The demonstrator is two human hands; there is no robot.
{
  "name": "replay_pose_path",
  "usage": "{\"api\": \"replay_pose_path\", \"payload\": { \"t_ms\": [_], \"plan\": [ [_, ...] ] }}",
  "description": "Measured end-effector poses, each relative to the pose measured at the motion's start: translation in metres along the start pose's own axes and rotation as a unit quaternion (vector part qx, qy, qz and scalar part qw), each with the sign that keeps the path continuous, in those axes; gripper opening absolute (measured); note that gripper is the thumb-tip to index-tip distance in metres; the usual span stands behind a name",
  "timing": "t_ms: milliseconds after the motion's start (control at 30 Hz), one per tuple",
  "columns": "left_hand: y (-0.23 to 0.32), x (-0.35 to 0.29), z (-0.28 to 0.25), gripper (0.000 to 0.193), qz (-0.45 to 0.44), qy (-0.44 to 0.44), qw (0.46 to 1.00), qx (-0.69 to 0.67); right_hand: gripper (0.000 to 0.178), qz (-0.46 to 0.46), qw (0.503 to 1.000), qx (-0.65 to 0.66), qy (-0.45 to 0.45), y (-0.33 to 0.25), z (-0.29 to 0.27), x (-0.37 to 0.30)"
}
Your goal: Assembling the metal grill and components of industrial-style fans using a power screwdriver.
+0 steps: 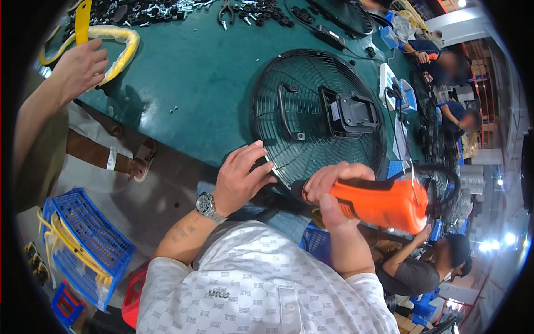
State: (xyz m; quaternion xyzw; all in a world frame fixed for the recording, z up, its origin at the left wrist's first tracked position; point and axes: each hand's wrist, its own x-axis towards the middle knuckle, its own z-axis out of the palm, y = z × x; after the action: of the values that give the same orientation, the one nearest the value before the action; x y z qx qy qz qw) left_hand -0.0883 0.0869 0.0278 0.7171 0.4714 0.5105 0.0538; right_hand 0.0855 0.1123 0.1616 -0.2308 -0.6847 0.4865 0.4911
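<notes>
Two hands at work on one fan guard, listed left to right.

Item 1, co-worker's hand [78,67]: rests at the far left edge of the green desk [194,83], beside a yellow hose [119,53]. Not yours; keep clear of it.

Item 2, your left hand [240,178]: grip spread, fingertips pressing the near rim of the fan guard [317,117]. Press down firmly, I judge, so the guard cannot turn under the tool.

Item 3, fan guard: black wire, lying flat on the desk near its front edge, with a handle [288,111] and a motor mount [350,114] on top.

Item 4, your right hand [328,186]: grip wrapped tight around an orange power screwdriver [384,203], held at the guard's near rim. Its tip is hidden; line it up squarely before you pull the trigger.
</notes>
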Motion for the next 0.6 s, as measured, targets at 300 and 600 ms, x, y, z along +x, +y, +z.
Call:
{"api": "replay_pose_path", "payload": {
  "t_ms": [300, 600],
  "plan": [
    [-0.003, -0.002, 0.001, 0.031, 0.008, 0.013, 1.0, -0.001, 0.045, 0.0, 1.0, 0.0, 0.008, 0.001, 0.009, 0.006],
    [-0.004, 0.0, -0.001, 0.03, -0.009, -0.006, 1.0, -0.01, 0.03, 0.068, 0.997, 0.032, -0.03, 0.005, 0.002, 0.013]
  ]
}}
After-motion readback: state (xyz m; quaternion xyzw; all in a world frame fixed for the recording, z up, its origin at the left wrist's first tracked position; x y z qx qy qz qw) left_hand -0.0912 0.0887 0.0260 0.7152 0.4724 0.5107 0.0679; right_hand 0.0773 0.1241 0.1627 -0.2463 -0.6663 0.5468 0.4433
